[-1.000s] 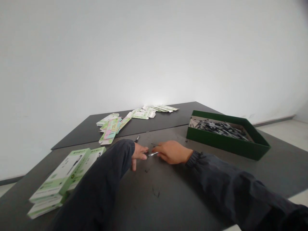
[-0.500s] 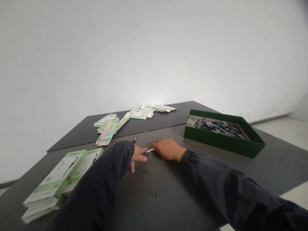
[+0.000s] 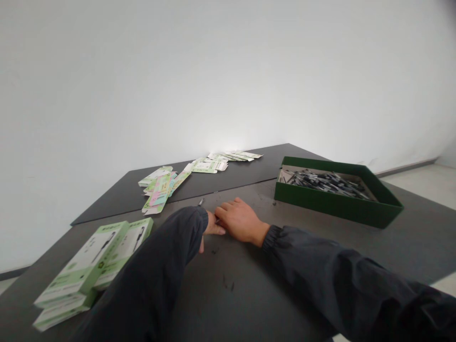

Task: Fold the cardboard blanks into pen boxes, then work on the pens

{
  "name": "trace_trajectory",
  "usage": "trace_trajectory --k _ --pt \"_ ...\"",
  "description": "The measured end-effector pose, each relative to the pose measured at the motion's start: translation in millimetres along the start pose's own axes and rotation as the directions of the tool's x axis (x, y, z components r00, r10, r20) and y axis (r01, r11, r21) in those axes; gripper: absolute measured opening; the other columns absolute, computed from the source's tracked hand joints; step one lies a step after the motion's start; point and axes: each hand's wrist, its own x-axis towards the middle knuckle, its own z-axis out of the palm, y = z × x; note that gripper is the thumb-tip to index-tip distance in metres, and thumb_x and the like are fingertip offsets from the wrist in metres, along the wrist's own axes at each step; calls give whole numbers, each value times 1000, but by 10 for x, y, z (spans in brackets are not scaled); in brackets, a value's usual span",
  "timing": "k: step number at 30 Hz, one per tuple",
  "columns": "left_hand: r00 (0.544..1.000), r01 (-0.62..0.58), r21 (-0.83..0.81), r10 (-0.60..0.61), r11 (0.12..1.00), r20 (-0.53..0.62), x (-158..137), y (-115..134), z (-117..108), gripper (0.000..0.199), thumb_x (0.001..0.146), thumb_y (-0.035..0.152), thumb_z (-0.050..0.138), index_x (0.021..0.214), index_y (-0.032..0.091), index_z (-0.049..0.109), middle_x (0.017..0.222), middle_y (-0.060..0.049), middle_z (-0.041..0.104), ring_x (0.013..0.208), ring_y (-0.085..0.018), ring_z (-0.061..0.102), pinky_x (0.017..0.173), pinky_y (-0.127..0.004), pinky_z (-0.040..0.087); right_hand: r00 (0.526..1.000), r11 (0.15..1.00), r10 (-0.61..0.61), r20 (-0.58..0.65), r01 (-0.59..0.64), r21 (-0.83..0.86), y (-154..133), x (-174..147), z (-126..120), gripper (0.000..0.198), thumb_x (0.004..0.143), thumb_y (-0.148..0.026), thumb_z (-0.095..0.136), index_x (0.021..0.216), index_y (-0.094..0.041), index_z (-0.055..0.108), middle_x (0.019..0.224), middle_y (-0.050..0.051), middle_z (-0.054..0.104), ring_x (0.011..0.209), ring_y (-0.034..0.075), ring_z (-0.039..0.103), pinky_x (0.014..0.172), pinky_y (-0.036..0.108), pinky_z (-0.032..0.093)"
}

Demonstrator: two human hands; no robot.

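My left hand [image 3: 213, 227] is low over the middle of the table, closed around a pen, its back partly hidden by the dark sleeve. A pen end [image 3: 201, 202] pokes out beyond the left cuff; whether it is held or lies on the table, I cannot tell. Against the left fingers presses my right hand [image 3: 242, 222], back upward and fingers curled. A short dark bit of the pen [image 3: 217, 221] shows where the hands meet; the right fingertips around it are hidden.
At right, a green box [image 3: 331, 204] holds many loose black-and-clear pens [image 3: 324, 183]. Several green-and-white pen boxes [image 3: 85, 261] are stacked at front left. Flattened cartons [image 3: 204, 165] and colourful cartons [image 3: 162, 192] lie toward the back, near the white wall. A seam crosses the dark table [image 3: 228, 294].
My right hand has moved slightly left and up against the left hand, covering the pen that showed between them. The left fingers, spread before, are drawn closer together. The view has shifted a little.
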Motion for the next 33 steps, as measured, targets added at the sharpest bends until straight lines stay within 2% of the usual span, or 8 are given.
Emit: trace_trajectory --k 3,6,8,10,13,20,27,33 --pt "996 26 -1 -25 1000 83 -14 -1 -16 49 78 41 42 119 13 41 78 -8 65 68 -21 61 67 -31 44 999 999 -49 -10 50 19 58 -16 -3 24 83 -35 36 84 -16 51 79 7 54 75 16 47 69 30 25" --pt "980 27 -185 11 982 200 -75 -47 -8 57 80 39 39 129 16 20 97 -11 60 64 -20 62 61 -30 46 996 993 -87 -15 88 76 123 -56 1 23 84 -33 35 88 -16 51 81 7 54 76 15 47 70 28 26" --pt "966 63 -385 41 921 256 -120 -85 16 65 81 36 38 132 19 1 117 -17 46 62 -19 63 57 -29 48 996 983 -86 -30 89 161 175 -94 23 22 83 -32 37 94 -16 49 85 7 54 78 15 48 70 27 27" --pt "955 97 -542 74 835 286 -146 -120 37 71 81 35 40 130 21 -8 128 -23 28 61 -18 63 56 -29 48 998 958 -43 -47 54 281 226 -129 63 22 82 -31 39 97 -17 46 88 6 55 78 14 49 68 25 29" --pt "931 142 -590 95 795 352 -145 -171 39 77 78 37 45 130 20 -8 131 -26 18 65 -21 63 58 -30 49 998 885 43 -49 -15 465 269 -159 140 19 81 -27 41 96 -16 44 82 4 56 71 12 49 61 22 31" --pt "903 166 -585 116 793 414 -92 -287 45 80 79 43 42 128 24 -18 127 -21 32 73 -23 62 62 -31 48 989 739 140 -54 -68 670 291 -114 286 13 79 -26 45 84 -15 49 69 -1 52 60 8 45 55 18 31" --pt "894 160 -611 148 775 422 -98 -249 19 78 82 38 41 126 29 -23 135 -23 1 73 -20 62 69 -35 47 969 640 244 -34 -134 757 342 -79 376 28 81 -37 38 69 -14 46 54 -4 43 50 7 40 49 17 29" --pt "903 160 -616 137 772 406 -114 -230 7 78 81 39 43 129 25 -18 135 -24 -1 71 -20 62 68 -34 47 975 612 220 -26 -118 782 350 -78 389 36 85 -40 27 64 -14 43 54 -3 42 48 6 39 47 17 29"
